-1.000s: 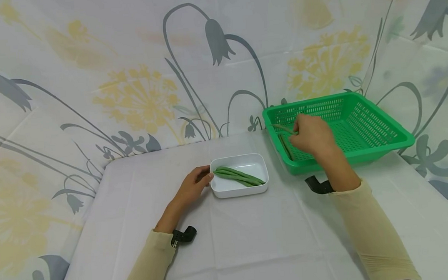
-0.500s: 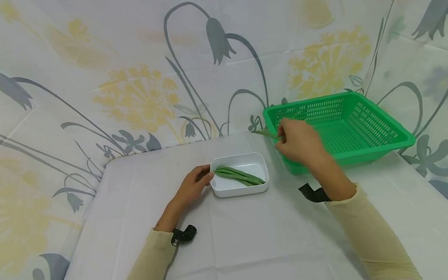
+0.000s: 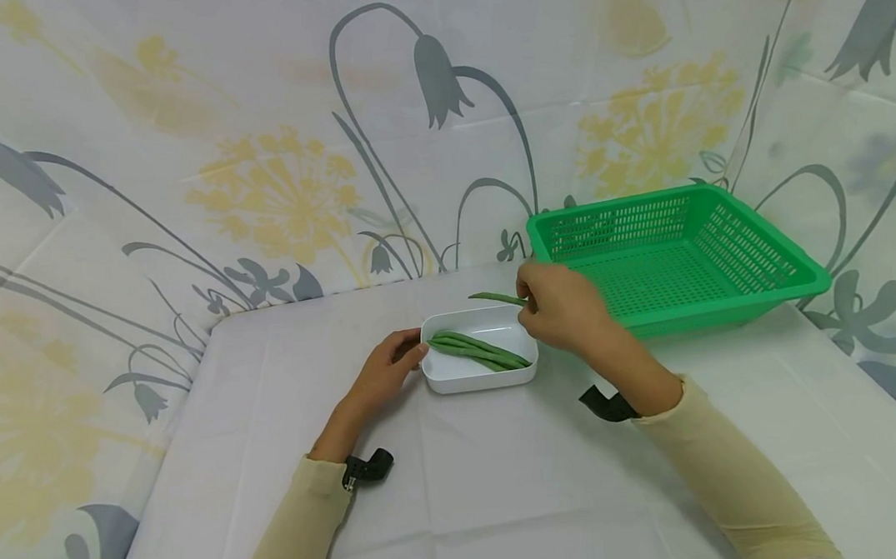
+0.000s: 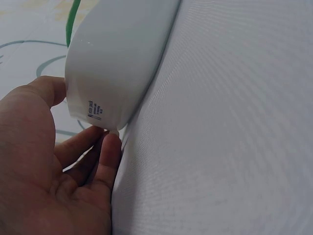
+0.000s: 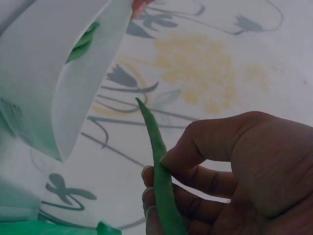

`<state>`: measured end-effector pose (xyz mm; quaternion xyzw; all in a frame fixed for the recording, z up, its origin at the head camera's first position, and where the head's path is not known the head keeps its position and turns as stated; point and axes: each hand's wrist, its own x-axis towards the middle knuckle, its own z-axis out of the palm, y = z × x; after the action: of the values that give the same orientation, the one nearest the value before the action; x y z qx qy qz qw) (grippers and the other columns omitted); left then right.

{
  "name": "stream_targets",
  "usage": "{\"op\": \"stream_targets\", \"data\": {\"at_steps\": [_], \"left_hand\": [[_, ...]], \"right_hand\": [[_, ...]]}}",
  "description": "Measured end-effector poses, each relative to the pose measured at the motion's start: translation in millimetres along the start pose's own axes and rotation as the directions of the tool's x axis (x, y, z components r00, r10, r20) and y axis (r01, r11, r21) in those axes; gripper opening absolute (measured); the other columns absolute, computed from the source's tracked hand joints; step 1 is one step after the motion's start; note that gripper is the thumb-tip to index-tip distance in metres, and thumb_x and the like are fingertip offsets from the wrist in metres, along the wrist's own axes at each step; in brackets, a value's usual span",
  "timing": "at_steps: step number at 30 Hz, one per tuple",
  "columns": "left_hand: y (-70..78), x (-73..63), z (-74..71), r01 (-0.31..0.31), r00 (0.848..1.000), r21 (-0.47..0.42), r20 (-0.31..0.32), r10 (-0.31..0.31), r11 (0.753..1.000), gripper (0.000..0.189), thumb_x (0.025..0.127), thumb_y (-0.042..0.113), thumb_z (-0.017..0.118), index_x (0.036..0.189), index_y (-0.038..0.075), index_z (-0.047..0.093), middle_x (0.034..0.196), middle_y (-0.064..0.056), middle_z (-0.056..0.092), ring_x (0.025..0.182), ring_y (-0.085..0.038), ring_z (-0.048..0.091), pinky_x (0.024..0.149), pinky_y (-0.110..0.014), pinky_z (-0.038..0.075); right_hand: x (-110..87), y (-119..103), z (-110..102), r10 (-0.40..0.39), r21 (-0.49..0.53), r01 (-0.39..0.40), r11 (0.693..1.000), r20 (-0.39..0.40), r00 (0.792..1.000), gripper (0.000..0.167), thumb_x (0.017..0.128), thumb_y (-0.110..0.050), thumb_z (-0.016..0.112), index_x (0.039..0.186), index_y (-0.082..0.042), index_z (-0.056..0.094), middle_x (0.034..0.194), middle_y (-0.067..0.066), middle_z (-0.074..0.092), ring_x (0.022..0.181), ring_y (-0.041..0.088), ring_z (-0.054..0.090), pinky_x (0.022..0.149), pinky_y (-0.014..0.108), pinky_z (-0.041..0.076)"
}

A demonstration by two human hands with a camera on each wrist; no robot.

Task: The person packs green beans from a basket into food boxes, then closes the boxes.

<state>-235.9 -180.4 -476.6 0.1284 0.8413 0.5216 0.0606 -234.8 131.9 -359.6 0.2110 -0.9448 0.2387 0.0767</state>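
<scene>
My right hand [image 3: 565, 308] pinches a green bean [image 3: 496, 296] between thumb and fingers, above the right back corner of a white rectangular dish [image 3: 478, 384]. The bean's tapered tip points left in the head view; the right wrist view shows the thumb pressed on the bean [image 5: 159, 161]. Several green beans [image 3: 477, 351] lie together inside the dish. My left hand [image 3: 380, 370] holds the dish's left end, thumb at the rim and fingers against the outer wall, as the left wrist view of the dish [image 4: 112, 63] also shows.
A green slotted plastic basket [image 3: 705, 320] stands at the back right, its left end partly hidden by my right hand. White cloth [image 3: 487, 478] covers the table, and a flower-printed cloth [image 3: 279, 195] hangs behind it.
My right hand has carried the green bean out of the basket, leftward and toward me, to the dish. My left hand and the dish have stayed put.
</scene>
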Motion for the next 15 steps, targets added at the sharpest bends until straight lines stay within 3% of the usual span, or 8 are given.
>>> {"op": "stream_targets", "data": {"at_steps": [10,15], "left_hand": [[-0.9,-0.3,1.2,0.009,1.000,-0.023,-0.002,-0.009,1.000,0.054,0.111,0.026,0.058,0.156,-0.003,0.046,0.151,-0.023,0.056,0.128,-0.036,0.062,0.104,-0.052,0.055],[-0.1,-0.1,0.1,0.010,1.000,-0.014,0.002,-0.009,1.000,0.053,0.111,0.027,0.059,0.155,0.000,0.049,0.150,-0.020,0.058,0.128,-0.033,0.062,0.103,-0.048,0.055]], "right_hand": [[0.0,-10,25,-0.099,-0.015,0.099,0.995,0.009,0.995,0.014,0.084,0.005,0.065,0.094,-0.003,0.068,0.079,0.002,0.062,0.073,0.020,0.057,0.061,0.033,0.050],[-0.1,-12,39,-0.157,-0.032,0.156,0.987,-0.011,0.988,0.013,0.084,0.006,0.069,0.092,-0.004,0.069,0.079,0.002,0.062,0.070,0.018,0.058,0.060,0.032,0.050]]}}
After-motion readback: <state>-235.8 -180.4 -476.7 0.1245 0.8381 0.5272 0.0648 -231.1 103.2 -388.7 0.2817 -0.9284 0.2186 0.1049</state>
